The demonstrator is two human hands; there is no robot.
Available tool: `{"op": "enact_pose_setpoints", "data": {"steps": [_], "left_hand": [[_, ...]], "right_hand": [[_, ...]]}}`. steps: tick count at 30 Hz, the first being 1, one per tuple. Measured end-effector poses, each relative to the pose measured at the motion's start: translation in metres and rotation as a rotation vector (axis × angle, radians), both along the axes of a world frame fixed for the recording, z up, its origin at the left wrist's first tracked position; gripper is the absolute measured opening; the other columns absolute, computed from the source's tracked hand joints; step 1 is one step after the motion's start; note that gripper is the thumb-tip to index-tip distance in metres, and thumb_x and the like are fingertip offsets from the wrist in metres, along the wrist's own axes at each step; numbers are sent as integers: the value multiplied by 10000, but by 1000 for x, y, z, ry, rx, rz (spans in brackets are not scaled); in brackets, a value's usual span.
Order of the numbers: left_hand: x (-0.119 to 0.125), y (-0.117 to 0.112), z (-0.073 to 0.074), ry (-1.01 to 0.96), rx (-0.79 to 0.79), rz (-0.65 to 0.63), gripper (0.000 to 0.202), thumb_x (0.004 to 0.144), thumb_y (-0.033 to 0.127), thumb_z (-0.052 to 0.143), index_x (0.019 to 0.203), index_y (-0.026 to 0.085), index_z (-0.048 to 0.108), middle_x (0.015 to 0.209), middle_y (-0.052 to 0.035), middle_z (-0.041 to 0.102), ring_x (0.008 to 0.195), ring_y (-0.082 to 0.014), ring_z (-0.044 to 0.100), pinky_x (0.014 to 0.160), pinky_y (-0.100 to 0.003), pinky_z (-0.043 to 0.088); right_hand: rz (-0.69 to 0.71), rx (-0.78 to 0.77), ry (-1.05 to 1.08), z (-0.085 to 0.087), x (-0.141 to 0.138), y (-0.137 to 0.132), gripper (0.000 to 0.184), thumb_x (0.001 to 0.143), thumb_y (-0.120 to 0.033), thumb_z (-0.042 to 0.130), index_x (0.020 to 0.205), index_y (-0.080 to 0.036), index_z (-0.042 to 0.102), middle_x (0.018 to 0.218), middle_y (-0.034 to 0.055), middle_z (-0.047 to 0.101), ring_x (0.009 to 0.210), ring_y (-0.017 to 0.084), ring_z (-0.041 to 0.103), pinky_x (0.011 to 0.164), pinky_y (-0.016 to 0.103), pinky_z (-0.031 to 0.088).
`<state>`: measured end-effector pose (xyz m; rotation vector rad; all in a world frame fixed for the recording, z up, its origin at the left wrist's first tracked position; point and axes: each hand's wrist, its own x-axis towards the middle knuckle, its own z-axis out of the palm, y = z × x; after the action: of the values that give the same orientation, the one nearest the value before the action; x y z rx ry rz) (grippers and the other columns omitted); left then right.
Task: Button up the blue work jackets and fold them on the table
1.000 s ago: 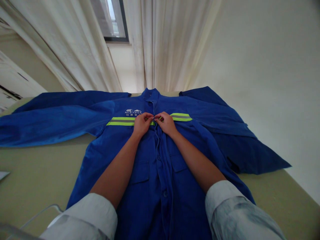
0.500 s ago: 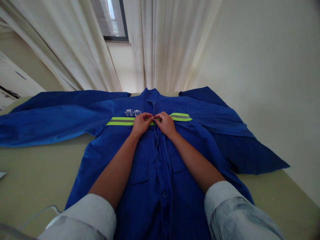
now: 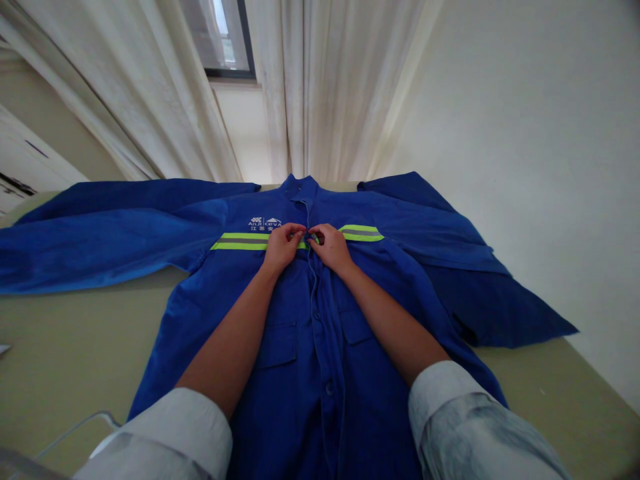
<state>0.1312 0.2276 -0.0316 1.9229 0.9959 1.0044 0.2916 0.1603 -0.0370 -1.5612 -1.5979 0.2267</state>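
Note:
A blue work jacket [image 3: 215, 307] lies spread out front side up, its sleeves reaching to both sides. Across its chest runs a yellow-green reflective stripe [image 3: 240, 241], with a white printed logo [image 3: 265, 223] just above. My left hand [image 3: 284, 247] pinches the front edge of the jacket at stripe height. Right beside it, my right hand [image 3: 330, 247] grips the opposite side of the same opening, fingers bent. Whatever lies between the fingertips is too small to make out. Lower on the placket, a dark button [image 3: 329, 388] shows.
The jacket rests on a greenish table [image 3: 85, 347]. Behind it hang pale curtains [image 3: 340, 87] beside a window [image 3: 227, 40]. A white wall [image 3: 530, 133] stands at the right. A thin cable [image 3: 75, 427] lies at the lower left.
Both hands stay at the same spot on the jacket front. The left thumb and fingertips have shifted slightly, and a small gap now shows between the two hands' fingertips.

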Motion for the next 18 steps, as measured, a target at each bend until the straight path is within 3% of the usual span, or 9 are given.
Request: {"op": "enact_pose_setpoints", "data": {"steps": [5, 10, 18], "left_hand": [[1, -5, -1, 191, 131, 27, 336, 832, 151, 693, 1156, 208, 763, 1092, -51, 801, 775, -201, 676, 776, -342, 541], [2, -11, -2, 435, 317, 126, 174, 923, 253, 672, 1029, 227, 808, 1076, -94, 771, 1009, -312, 659, 916, -435, 493], [0, -8, -3, 380, 355, 82, 213, 1008, 280, 576, 1024, 241, 785, 1048, -78, 751, 995, -278, 644, 905, -402, 472]], "right_hand": [[-49, 26, 193, -8, 7, 4, 234, 816, -102, 642, 992, -197, 762, 953, 49, 745, 803, 194, 686, 782, 326, 573], [-33, 90, 231, -11, 12, 6, 224, 819, -101, 636, 941, -196, 798, 975, 60, 760, 829, 189, 711, 770, 318, 589], [25, 110, 238, -8, 10, 4, 97, 859, -197, 761, 926, -232, 821, 1013, 60, 731, 886, 192, 707, 786, 323, 604]]}}
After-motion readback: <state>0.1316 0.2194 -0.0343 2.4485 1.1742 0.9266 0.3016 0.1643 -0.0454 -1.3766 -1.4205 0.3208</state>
